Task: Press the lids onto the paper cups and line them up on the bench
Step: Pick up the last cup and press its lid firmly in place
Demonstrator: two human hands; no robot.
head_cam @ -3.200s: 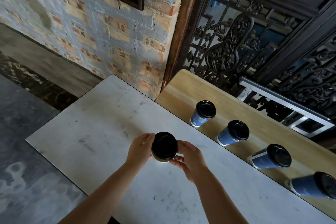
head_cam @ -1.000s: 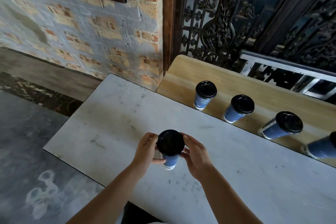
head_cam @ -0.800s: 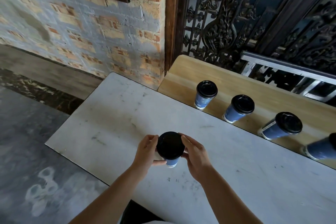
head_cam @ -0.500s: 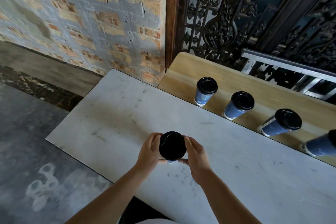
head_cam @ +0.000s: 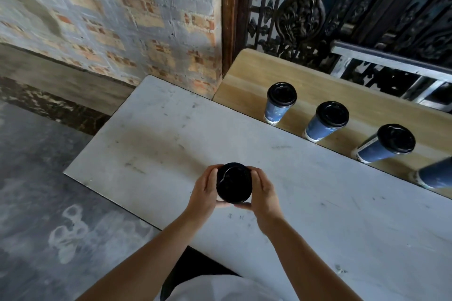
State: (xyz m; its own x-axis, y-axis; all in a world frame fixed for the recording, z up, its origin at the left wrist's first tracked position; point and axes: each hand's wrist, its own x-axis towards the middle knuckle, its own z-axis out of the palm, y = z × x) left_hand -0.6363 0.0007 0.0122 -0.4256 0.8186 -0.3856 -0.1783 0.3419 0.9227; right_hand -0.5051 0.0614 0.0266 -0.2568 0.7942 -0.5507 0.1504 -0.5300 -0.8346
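Near: marble tabletop (head_cam: 318, 203), work spot. Beyond: wooden tabletop (head_cam: 244, 80), three lidded cups (head_cam: 325, 121) in row, fourth cut off by frame. At centre: left grip (head_cam: 204, 190) and right grip (head_cam: 264, 193), fingers curled round black lid (head_cam: 234, 183) from both sides; cup beneath mostly hidden. Judgement: squeeze evenly round rim, keep cup upright, seat lid fully, then join row.

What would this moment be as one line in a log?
left hand: grips lid | right hand: grips lid | lid: above white table | bench: four cups in row
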